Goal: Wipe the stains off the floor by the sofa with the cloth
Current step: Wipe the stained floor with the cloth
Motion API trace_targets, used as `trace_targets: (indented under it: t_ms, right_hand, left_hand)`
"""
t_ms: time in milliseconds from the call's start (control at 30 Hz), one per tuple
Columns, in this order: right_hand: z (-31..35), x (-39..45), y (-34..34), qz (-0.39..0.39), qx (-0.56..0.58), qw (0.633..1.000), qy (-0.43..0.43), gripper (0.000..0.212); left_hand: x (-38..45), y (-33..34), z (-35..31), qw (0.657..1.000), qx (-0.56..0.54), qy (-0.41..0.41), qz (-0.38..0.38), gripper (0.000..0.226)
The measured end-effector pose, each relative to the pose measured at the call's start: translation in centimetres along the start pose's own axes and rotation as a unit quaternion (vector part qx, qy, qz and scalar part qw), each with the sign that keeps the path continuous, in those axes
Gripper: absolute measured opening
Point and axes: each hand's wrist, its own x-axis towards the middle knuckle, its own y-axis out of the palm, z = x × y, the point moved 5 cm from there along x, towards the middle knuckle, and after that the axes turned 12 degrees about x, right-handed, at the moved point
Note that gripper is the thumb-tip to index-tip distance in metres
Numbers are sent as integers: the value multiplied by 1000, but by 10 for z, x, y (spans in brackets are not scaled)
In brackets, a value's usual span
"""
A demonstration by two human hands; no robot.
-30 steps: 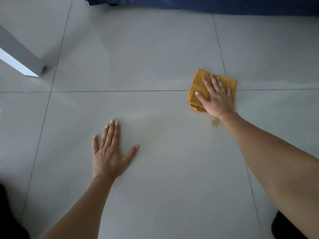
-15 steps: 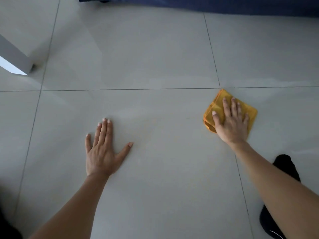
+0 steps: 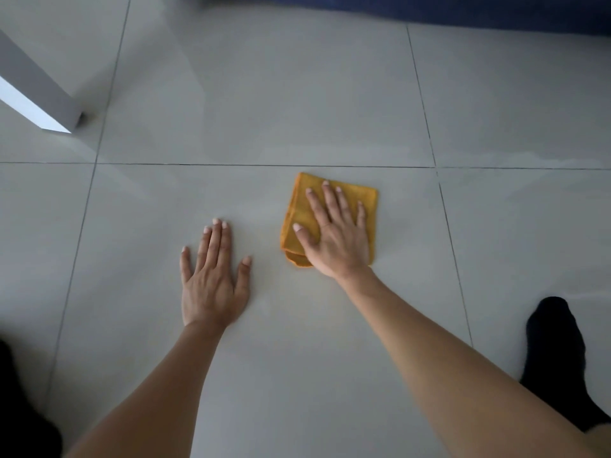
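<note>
A folded orange cloth (image 3: pixel 299 213) lies flat on the pale grey floor tiles (image 3: pixel 264 94). My right hand (image 3: pixel 334 236) presses down on the cloth with fingers spread, covering most of it. Just to the left, my left hand (image 3: pixel 213 279) rests palm-down on the bare tile, fingers apart, holding nothing. A faint damp streak (image 3: pixel 496 157) shows on the tiles along the grout line at the right. I cannot make out a distinct stain near the cloth.
The dark blue sofa edge (image 3: pixel 463 8) runs along the top. A white furniture leg (image 3: pixel 36 94) stands at the upper left. A foot in a black sock (image 3: pixel 558 358) rests on the floor at the lower right.
My right hand has slid the cloth leftwards, from the right grout line to close beside my left hand. The small stain seen a second ago is no longer visible. My left hand stayed planted.
</note>
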Motion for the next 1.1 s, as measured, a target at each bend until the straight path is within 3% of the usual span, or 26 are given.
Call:
trace_targets:
  t_ms: [167,333,633,767,1100]
  right_hand:
    - [57,-13,22,54,0,994,-100,67]
    - [45,-34,17,95,-11,975,-199,67]
    - [-65,-51,-26,13,-27,999,-12,71]
    - [-91,-64,-34,-23,-22,997,75,74]
    - [-92,-66,-34,-40,-16,993,106,77]
  left_hand:
    - [0,0,2,1000,-3,18,-3,64]
    - [-1,1,4,999,-19,34,4,63]
    - [-23,-1,50,996,19,77,33,68]
    - [-26,-6,81,999,24,30,23,71]
    - [-39,-10,139,1000,24,-16,13,74]
